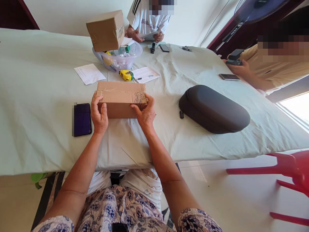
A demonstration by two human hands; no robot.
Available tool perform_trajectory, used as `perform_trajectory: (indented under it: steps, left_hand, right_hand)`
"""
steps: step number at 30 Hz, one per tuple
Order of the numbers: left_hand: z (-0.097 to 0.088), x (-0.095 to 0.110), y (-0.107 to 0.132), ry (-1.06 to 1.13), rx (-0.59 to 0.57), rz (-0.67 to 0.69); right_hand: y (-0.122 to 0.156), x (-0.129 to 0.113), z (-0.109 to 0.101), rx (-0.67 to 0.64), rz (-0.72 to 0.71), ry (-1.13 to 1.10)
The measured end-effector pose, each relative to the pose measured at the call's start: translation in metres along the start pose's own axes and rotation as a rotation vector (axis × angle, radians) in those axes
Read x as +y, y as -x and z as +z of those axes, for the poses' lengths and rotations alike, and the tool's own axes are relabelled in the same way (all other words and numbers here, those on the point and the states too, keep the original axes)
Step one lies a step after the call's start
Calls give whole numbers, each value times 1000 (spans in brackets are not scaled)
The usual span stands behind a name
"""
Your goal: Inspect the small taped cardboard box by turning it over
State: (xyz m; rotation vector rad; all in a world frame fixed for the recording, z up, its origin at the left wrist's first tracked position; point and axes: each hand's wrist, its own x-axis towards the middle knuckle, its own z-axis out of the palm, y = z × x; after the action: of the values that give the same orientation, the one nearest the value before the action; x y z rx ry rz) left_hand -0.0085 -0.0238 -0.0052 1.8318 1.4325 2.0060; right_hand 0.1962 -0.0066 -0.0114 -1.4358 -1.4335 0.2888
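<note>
A closed brown cardboard box (pixel 120 110) rests on the cloth-covered table in front of me, with dark scribbles at its right end. My left hand (pixel 99 116) grips its left end, thumb on the near face. Around the right end is my right hand (pixel 146 112), its thumb also against the near face. To the left of my left hand lies a dark smartphone (pixel 82 120). Just beyond the box sit a yellow tape measure (pixel 126 75) and a printed paper with a pen (pixel 147 74).
A clear plastic basin (pixel 135 54) holds packaging, with a second cardboard box (pixel 102 33) on top. White paper (pixel 89 73) lies left of it. A black zipped case (pixel 214 109) stands at right. Two people sit across and at right, holding things. A red chair (pixel 289 166) is beyond the table edge.
</note>
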Motion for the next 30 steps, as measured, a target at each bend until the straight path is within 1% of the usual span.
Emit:
perform_trajectory:
  steps: [2, 4, 6, 8, 10, 12, 14, 15, 16, 18, 20, 22, 25, 27, 28, 30]
  left_hand:
    - [-1, -2, -1, -1, -2, 22]
    - [-1, -5, -1, -4, 0, 34]
    - [-2, -6, -2, -7, 4, 34]
    - [-2, -8, -2, -6, 7, 30]
    - [-2, -8, -2, -4, 6, 26]
    - [-2, -8, -2, -10, 1, 19]
    - [-2, -8, -2, -21, -3, 11]
    - [-2, -8, -1, -27, -2, 9]
    - [-2, -8, -1, -32, -1, 5]
    - [-2, -7, -1, -42, 5, -1]
    - [-2, -7, -1, -48, 7, -6]
    - [-2, -7, -2, -47, 6, -7]
    - [-1, -7, -2, -33, -1, -7]
    - [-1, -7, -2, -28, -5, -13]
    - [-1, -7, -2, -29, -7, -17]
    - [-2, -7, -2, -33, -8, -26]
  right_hand:
    - [1, 1, -2, -23, 14, -31]
    - [0, 3, -8, -74, -9, -101]
    - [-6, 8, -18, -139, -51, -166]
    - [-15, 17, -29, -180, -57, -136]
    - [-25, 27, -39, -175, 17, -13]
    - [-32, 36, -45, -197, 91, 202]
    - [-33, 42, -46, -273, 146, 443]
    - [-32, 45, -46, -312, 162, 525]
    - [-30, 46, -45, -346, 172, 575]
    - [-25, 50, -42, -368, 185, 578]
    - [-24, 54, -39, -333, 199, 493]
    - [-25, 58, -38, -260, 231, 332]
    - [-28, 58, -42, -138, 253, -82]
    - [-25, 50, -49, -65, 190, -352]
    - [-22, 43, -53, -28, 132, -430]
    - [-13, 26, -61, 41, 5, -467]
